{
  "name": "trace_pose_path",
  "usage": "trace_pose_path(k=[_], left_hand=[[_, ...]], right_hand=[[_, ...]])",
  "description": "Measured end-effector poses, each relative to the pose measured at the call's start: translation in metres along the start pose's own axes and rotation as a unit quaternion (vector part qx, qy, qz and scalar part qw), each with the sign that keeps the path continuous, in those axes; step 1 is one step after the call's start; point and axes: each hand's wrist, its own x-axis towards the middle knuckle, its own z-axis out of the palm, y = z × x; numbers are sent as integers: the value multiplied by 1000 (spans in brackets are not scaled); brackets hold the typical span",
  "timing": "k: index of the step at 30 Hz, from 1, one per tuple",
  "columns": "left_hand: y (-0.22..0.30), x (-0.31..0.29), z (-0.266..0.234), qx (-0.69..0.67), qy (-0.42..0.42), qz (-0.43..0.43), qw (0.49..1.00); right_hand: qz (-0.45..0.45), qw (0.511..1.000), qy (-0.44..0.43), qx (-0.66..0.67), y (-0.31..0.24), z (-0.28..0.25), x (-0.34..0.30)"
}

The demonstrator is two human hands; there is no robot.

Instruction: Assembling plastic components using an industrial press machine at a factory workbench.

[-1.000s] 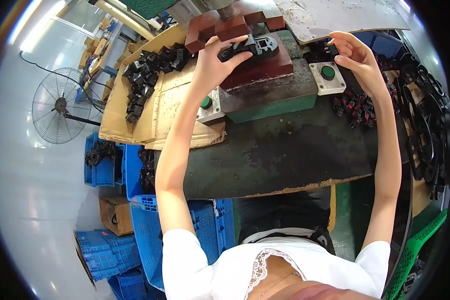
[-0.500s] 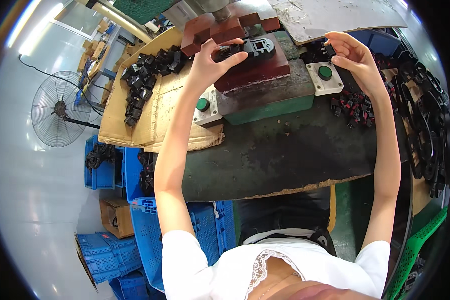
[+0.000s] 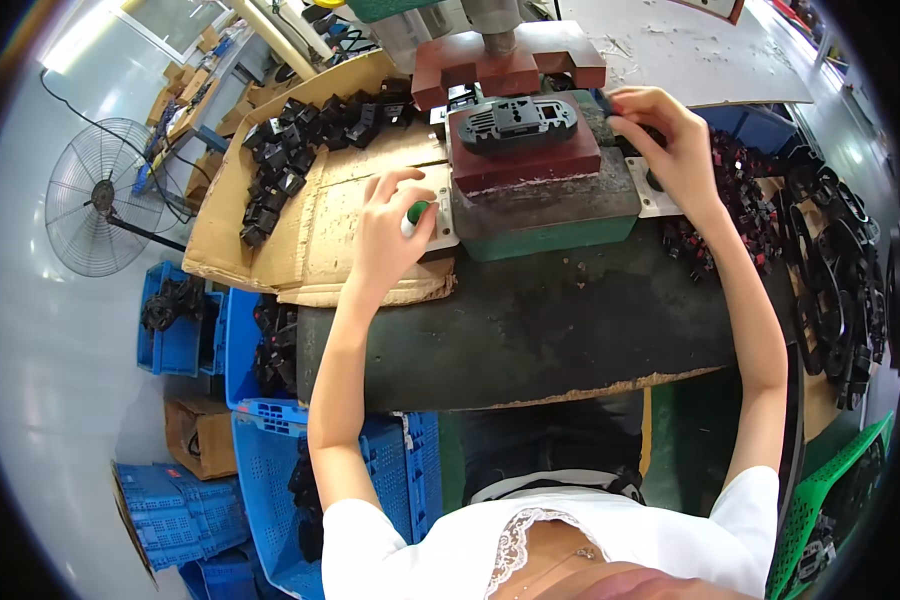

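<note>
A long grey and black plastic housing (image 3: 518, 122) lies on the dark red fixture block (image 3: 530, 168) of a press. Above and behind it hangs a notched red upper block (image 3: 510, 62). My left hand (image 3: 388, 232) is at the green push button (image 3: 417, 212) left of the press base, its fingers apart and curved around the button. My right hand (image 3: 670, 145) pinches a small dark plastic part (image 3: 602, 102) just right of the fixture block. It hangs above the right button box (image 3: 654, 188), partly covering it.
On the left, a cardboard tray (image 3: 315, 215) holds several black plastic parts (image 3: 275, 165). Small black and red parts (image 3: 735, 200) are heaped at right, beside long black housings (image 3: 835, 270). Blue crates (image 3: 270, 470) stand below left, a green basket (image 3: 820, 510) at lower right.
My left hand has left the housing on the fixture and come down to the left green button. My right hand has moved closer to the fixture, still pinching the small part.
</note>
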Motion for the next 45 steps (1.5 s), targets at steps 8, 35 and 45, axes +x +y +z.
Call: trace_pose_path(k=[8,35,45], left_hand=[[6,-5,-1,-82,-7,0,997],[18,-7,-6,22,7,-60,998],[17,-7,-12,69,-50,-20,996]], right_hand=[[81,990,-112,-5,-2,30,32],[10,974,-219,-61,3,18,47],[69,923,-225,-304,-24,-46,-20]])
